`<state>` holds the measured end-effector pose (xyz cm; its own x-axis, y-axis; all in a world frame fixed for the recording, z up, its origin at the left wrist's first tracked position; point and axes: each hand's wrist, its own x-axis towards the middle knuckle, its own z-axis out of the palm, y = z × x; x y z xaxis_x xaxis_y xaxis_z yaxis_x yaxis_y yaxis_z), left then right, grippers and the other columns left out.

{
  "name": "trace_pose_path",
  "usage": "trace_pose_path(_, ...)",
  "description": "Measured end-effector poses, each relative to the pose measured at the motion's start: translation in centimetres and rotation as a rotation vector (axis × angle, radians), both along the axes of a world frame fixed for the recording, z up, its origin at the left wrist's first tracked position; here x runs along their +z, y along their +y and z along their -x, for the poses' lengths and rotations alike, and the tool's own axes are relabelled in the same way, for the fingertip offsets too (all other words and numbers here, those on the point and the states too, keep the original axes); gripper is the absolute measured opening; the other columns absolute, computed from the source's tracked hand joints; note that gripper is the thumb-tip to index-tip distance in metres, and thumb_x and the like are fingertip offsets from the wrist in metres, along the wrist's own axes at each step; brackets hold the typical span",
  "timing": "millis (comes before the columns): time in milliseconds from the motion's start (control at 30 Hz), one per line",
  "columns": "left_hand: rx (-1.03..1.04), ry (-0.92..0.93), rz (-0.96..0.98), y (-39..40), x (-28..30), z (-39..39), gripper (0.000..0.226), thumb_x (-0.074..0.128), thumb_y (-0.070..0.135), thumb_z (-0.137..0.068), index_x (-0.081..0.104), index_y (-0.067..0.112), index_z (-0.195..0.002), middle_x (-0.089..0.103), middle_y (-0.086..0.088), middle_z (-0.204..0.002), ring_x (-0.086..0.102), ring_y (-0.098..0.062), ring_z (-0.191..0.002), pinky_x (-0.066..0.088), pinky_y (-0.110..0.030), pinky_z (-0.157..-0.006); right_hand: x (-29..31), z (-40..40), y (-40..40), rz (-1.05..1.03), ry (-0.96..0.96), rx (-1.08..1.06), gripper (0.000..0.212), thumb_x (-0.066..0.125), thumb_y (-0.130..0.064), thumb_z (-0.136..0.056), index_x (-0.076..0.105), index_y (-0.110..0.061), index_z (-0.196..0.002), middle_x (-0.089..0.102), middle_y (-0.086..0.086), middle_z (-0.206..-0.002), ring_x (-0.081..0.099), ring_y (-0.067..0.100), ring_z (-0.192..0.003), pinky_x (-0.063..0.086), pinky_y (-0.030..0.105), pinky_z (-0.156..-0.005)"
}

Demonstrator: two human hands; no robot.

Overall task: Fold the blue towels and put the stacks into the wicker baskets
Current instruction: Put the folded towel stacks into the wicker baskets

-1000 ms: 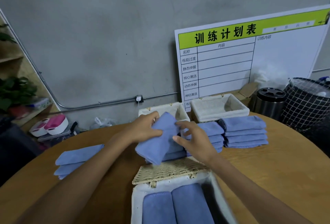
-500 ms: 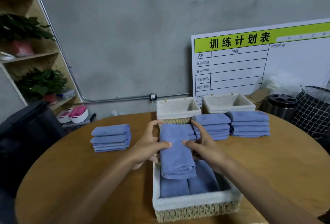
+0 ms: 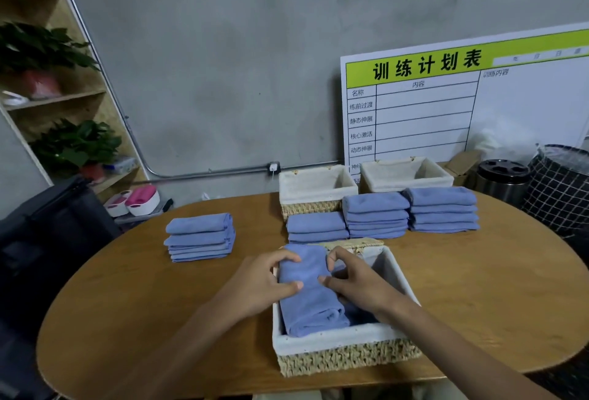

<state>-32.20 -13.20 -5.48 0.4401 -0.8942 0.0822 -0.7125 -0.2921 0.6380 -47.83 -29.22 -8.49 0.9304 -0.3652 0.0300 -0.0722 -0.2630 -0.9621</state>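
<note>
The round wooden table [image 3: 462,288] spreads under everything I am working on. Behind it, a white board with a green header [image 3: 462,106] leans on the grey wall, and a wooden shelf with potted plants [image 3: 63,132] stands at the far left.

Nearest me sits the lined wicker basket [image 3: 344,355], its lid tipped back at the far edge. Two more open baskets stand at the back of the table, the left one [image 3: 314,189] and the right one [image 3: 404,175], both showing only their cloth lining.

Four stacks of folded blue towels wait on the tabletop: one off to the left [image 3: 200,237], a low one just behind my basket [image 3: 317,227], a taller one beside it [image 3: 376,215], and another at the right [image 3: 443,208].

The folded blue towel [image 3: 310,297] I am handling lies in the left half of the near basket, on top of other blue cloth already inside.

My left hand [image 3: 264,285] grips its left edge, thumb on top and fingers curled over the far corner. My right hand [image 3: 353,278] pinches its right edge, thumb and curled fingertips touching the cloth, down inside the basket.
</note>
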Motion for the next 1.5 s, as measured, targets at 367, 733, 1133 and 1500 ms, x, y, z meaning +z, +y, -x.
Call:
trace_pose_path(367, -0.068, -0.447, -0.134, 0.6, -3.0, -1.6, 0.069, 0.04, 0.078, -0.082, 0.058, 0.039, -0.136, 0.035, 0.022, -0.135, 0.042, -0.003, -0.117, 0.042, -0.031, -0.097, -1.0, -1.2, -1.2, 0.434, 0.038, -0.003, 0.025, 0.073, -0.032, -0.089, 0.053, -0.017, -0.094, 0.058, 0.006, -0.081, 0.05, 0.009, -0.067, 0.042, 0.025, -0.064)
trace_pose_path(733, -0.141, -0.401, -0.453, 0.6, -1.9, -0.8, 0.112, 0.014, 0.098, -0.06, 0.014, 0.044, -0.157, 0.006, 0.031, -0.162, 0.016, 0.001, -0.148, 0.019, -0.046, -0.121, -1.3, -0.6, -1.7, 0.771, 0.214, 0.224, 0.09, 0.062, -0.068, -0.079, 0.036, -0.023, -0.152, 0.025, -0.014, -0.154, 0.033, 0.007, -0.139, 0.037, 0.028, -0.11)
trace_pose_path(1133, -0.201, -0.108, -0.455, 0.2, -1.7, -2.3, 0.12, 0.071, 0.081, -0.06, 0.015, 0.039, -0.158, 0.007, 0.03, -0.161, 0.012, 0.005, -0.147, 0.019, -0.023, -0.118, -1.3, -0.8, -2.3, 0.768, 0.185, 0.233, 0.101, 0.066, -0.073, -0.072, 0.033, -0.024, -0.154, 0.024, -0.019, -0.156, 0.029, 0.0, -0.14, 0.033, 0.028, -0.115)
trace_pose_path(1500, -0.206, -0.092, -0.458, -0.3, -1.7, -2.5, 0.121, 0.077, 0.078, -0.057, 0.018, 0.042, -0.155, 0.012, 0.03, -0.159, 0.021, 0.0, -0.146, 0.028, -0.029, -0.117, -1.8, -0.9, -2.5, 0.728, 0.142, 0.21, 0.101, 0.075, -0.067, -0.071, 0.032, -0.025, -0.151, 0.029, -0.022, -0.15, 0.033, -0.002, -0.134, 0.032, 0.022, -0.113)
